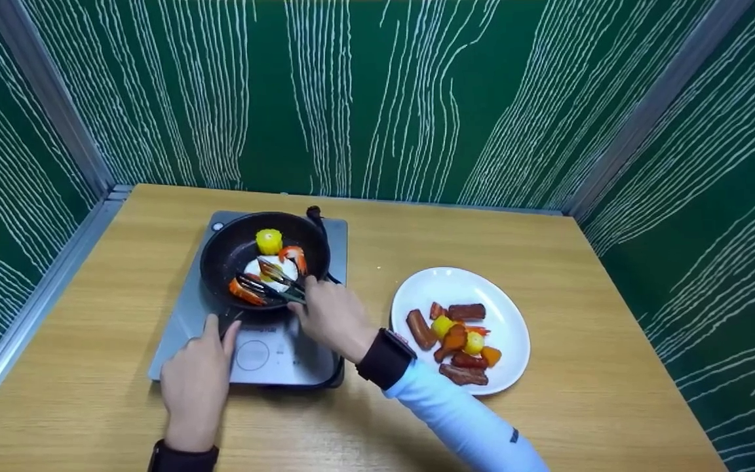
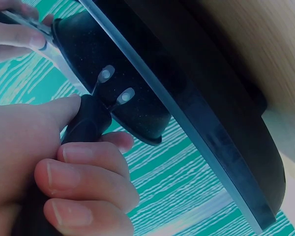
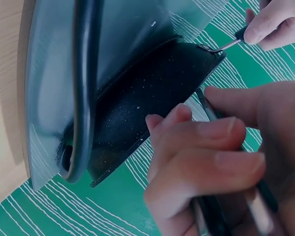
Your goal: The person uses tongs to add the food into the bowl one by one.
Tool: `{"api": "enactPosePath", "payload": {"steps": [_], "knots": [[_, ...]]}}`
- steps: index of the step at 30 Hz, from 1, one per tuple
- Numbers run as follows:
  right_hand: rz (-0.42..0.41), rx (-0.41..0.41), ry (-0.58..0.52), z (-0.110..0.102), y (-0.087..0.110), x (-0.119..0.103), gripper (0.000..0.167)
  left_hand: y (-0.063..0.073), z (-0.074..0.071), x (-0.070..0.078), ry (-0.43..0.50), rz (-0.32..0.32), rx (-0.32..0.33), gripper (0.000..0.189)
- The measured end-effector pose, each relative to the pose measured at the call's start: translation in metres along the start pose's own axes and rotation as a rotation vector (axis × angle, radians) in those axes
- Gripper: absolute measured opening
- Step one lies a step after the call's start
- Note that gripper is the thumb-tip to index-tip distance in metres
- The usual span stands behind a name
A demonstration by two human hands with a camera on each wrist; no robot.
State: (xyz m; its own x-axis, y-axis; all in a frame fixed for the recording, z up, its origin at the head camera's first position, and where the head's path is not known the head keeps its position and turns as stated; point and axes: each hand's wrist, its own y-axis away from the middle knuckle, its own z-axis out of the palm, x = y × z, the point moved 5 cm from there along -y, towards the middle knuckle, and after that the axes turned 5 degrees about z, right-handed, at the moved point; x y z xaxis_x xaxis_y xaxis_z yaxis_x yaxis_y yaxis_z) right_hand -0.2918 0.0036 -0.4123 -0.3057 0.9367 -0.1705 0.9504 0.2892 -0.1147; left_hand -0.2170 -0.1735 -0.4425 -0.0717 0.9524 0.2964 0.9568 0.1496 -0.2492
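Observation:
My left hand (image 1: 195,377) grips the black handle (image 2: 90,118) of a dark frying pan (image 1: 217,265), with fingers curled round it. In my right hand (image 1: 338,318) is a pair of tongs (image 1: 293,291), held near the pan's right rim. The tongs' two dark ends are spread over a fried egg (image 1: 287,266) in the pan, the lower one beside a shrimp (image 1: 246,293). Another shrimp (image 1: 293,254) and a yellow corn piece (image 1: 269,241) lie farther back in the pan. Inside the right wrist view, the pan's side (image 3: 147,93) hides the food.
The pan sits on a grey induction cooker (image 1: 184,334) on a wooden table (image 1: 567,314). A thick black cord (image 3: 84,73) runs along the cooker's side. Right of it stands a white plate (image 1: 508,321) with sausages, corn and other pieces. Green patterned walls (image 1: 404,98) enclose the table.

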Motion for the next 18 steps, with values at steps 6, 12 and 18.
{"api": "enactPosePath", "payload": {"steps": [6,12,18], "knots": [[-0.030,0.073,0.033,-0.0005,0.0014,-0.0009,0.042,0.0019,-0.0007,0.0004,0.013,0.016,0.040,0.047],[-0.020,0.036,-0.019,0.0011,0.0018,0.0016,0.044,0.0012,0.0009,-0.0008,0.013,0.006,0.006,0.048],[-0.001,0.009,-0.091,0.0006,0.0035,0.0066,0.047,0.0002,0.0013,-0.0005,0.011,0.003,-0.004,0.048]]}}
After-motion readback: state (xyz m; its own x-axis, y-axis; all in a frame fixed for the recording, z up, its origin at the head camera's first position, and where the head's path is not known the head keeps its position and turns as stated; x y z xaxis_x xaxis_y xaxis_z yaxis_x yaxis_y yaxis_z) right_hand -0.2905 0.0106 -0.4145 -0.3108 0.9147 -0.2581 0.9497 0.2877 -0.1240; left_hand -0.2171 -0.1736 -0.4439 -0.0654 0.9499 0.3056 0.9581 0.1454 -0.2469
